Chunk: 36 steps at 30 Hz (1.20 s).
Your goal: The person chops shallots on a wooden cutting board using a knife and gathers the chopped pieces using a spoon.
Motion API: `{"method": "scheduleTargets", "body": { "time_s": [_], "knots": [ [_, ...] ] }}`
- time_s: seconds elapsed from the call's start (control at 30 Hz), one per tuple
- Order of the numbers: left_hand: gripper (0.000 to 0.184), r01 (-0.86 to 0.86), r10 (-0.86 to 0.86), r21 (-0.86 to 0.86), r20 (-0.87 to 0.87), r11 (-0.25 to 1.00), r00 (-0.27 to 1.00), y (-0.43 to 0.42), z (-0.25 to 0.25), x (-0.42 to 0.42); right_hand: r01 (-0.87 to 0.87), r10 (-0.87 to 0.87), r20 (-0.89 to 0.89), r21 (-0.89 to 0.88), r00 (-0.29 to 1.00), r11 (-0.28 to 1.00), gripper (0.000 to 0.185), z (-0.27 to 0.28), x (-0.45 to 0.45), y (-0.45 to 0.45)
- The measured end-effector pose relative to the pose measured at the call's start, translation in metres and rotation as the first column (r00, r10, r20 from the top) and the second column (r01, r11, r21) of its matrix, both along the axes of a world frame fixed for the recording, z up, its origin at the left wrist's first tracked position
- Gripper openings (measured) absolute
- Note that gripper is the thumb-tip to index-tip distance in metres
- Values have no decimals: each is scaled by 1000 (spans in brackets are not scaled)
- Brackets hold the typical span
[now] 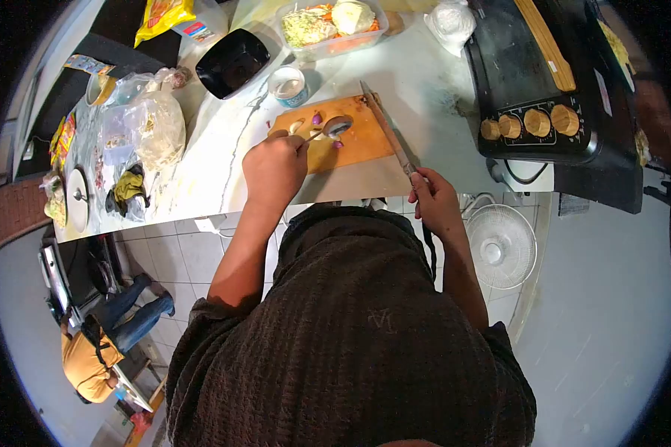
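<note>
My left hand (276, 165) is closed around the handle of a metal spoon (338, 126), its bowl over the wooden cutting board (367, 143). My right hand (434, 200) grips the handle of a long knife (386, 127). The blade points away from me and lies along or just above the board's right edge; I cannot tell whether it touches. On the board are a purple shallot piece (317, 118), a pale garlic clove (296, 127) and another purple piece (338, 144), partly near the spoon.
Behind the board stand a small blue-and-white cup (288, 86), a black bowl (232, 64) and a plastic container of shredded vegetables (309, 30). A black griddle appliance (537, 97) is at right. Plastic bags (160, 130) lie left. A fan (502, 246) and a seated person (93, 365) are beyond the table.
</note>
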<state>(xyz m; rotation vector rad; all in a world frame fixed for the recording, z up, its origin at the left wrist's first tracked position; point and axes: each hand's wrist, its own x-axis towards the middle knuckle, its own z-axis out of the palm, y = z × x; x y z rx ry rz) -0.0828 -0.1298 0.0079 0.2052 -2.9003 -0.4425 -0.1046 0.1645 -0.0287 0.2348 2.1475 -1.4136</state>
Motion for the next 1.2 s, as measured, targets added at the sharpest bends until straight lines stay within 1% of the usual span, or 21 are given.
{"method": "scheduleTargets", "body": {
  "time_s": [0.07,0.2,0.27,0.33,0.37,0.4,0.43,0.53,0.6,0.63,0.7,0.77,0.8,0.83,0.87,0.9,1.07,1.13,1.17,1.2],
  "knots": [
    [13,-4,3,11,114,1000,993,5,0,3,-12,12,-6,-5,1000,1000,39,-4,-1,4],
    [13,-34,29,45,93,998,995,18,-5,9,-42,42,-25,-10,999,999,39,-12,-2,13],
    [13,-74,70,74,61,994,996,21,-6,11,-49,48,-26,-12,998,999,39,-18,0,20],
    [13,-98,95,64,41,993,995,25,0,13,-121,124,-83,45,989,992,39,-22,0,29],
    [14,-120,119,56,17,991,993,27,3,13,-126,129,-81,41,988,991,39,-28,1,33],
    [15,-140,138,24,63,990,988,27,4,13,-137,141,-137,41,980,990,38,-32,3,34],
    [15,-147,146,19,66,989,987,30,7,14,-148,153,-192,41,970,988,38,-35,4,37],
    [16,-147,150,-31,98,989,984,39,19,13,-173,182,-160,69,970,982,34,-21,6,40],
    [19,-216,234,-99,241,971,942,48,29,16,-190,196,-183,53,963,980,34,-19,7,43],
    [19,-219,238,-103,243,970,940,52,33,17,-202,206,-207,41,956,979,34,-19,7,44],
    [19,-244,289,-173,325,954,900,61,41,17,-216,219,-212,39,952,976,33,-23,7,48],
    [19,-256,317,-208,359,944,878,70,42,15,-231,234,-216,38,948,972,32,-29,8,52],
    [20,-265,343,-241,390,934,855,73,42,14,-241,241,-257,35,936,970,32,-32,8,53],
    [20,-268,347,-244,391,932,852,76,41,14,-250,248,-299,30,921,968,31,-35,7,54],
    [19,-267,345,-253,350,930,871,78,41,14,-254,250,-299,26,921,967,31,-36,7,55],
    [22,-265,341,-262,310,928,888,79,41,14,-266,262,-301,27,917,963,31,-37,7,56],
    [21,-261,324,-230,306,938,895,80,35,9,-279,264,-271,-16,926,960,30,-39,11,54],
    [21,-260,319,-215,316,941,893,80,34,9,-304,278,-344,-24,897,952,30,-43,11,53],
    [21,-268,321,-201,319,942,892,80,34,10,-303,277,-345,-24,897,953,30,-44,12,52],
    [20,-275,323,-187,321,943,890,80,34,11,-298,274,-300,-38,914,954,30,-45,13,51]
  ]
}}
